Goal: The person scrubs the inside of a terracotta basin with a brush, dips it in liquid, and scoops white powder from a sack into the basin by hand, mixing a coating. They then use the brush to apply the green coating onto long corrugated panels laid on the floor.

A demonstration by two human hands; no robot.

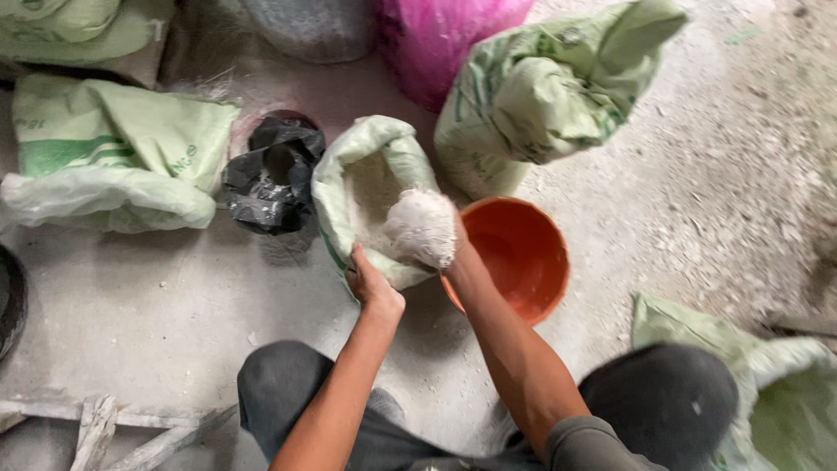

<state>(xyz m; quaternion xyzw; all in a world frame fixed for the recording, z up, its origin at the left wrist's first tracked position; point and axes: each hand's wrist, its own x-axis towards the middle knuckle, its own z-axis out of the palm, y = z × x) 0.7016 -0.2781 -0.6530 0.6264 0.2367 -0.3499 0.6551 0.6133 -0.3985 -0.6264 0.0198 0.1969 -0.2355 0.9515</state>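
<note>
Powder sack [370, 187] w/ both hands [373, 283] on it

The right hand [425, 228] is coated white with powder and blurred, so its fingers cannot be told apart, nor whether they close on anything. The left hand [370, 281] grips the near rim of the open sack [349, 187], and its fingertips are hidden behind the cloth. The orange bucket [523, 253] is partly covered by the right forearm. At the far edge the pink bag [436, 39] and a grey sack [305, 26] are cut off. A dark round thing [9, 301] at the left edge is mostly out of frame. The black plastic bag [270, 174] hides its contents.
</note>
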